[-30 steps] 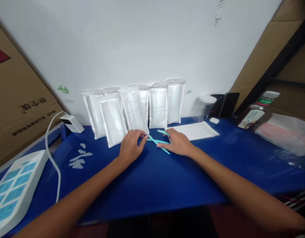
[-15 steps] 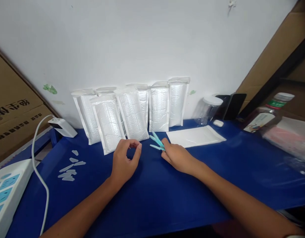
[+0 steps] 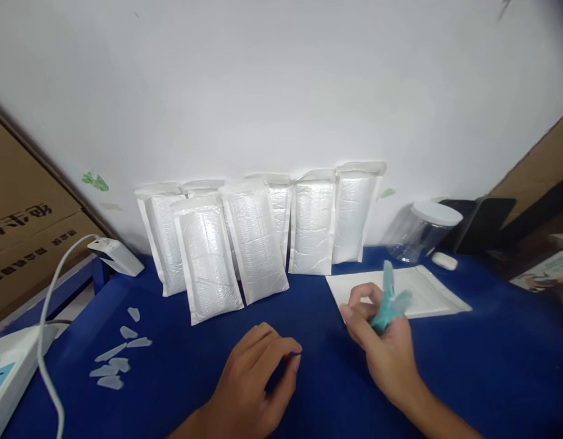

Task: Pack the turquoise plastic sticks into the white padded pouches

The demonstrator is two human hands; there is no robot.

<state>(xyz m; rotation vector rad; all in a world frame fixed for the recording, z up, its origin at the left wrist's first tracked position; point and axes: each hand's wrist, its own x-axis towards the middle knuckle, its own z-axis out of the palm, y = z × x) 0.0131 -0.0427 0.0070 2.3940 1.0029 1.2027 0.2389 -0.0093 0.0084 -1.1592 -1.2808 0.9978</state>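
My right hand [image 3: 386, 341] is closed around some slim teal plastic pieces [image 3: 387, 302], which stick up from between its fingers and are blurred. Its thumb and forefinger meet over the left part of a flat white bubble mailer [image 3: 428, 289]; whether they touch it I cannot tell. My left hand [image 3: 258, 378] hovers low over the blue table, fingers curled, thumb and forefinger tips nearly together with nothing visible between them. Behind it, several filled bubble mailers [image 3: 256, 241] stand propped against the wall.
Several small translucent strips [image 3: 112, 369] lie at the left, near a white cable [image 3: 46, 347] and power strip [image 3: 7, 372]. A white adapter [image 3: 119, 256] sits behind them. At the back right are a clear jar [image 3: 412, 235], a small white case [image 3: 445, 261] and a dark phone [image 3: 485, 225].
My right hand has moved right with the teal pieces, turning them upward, to over the flat mailer. The left hand has come nearer and its fingertips are closer together. The view has shifted.
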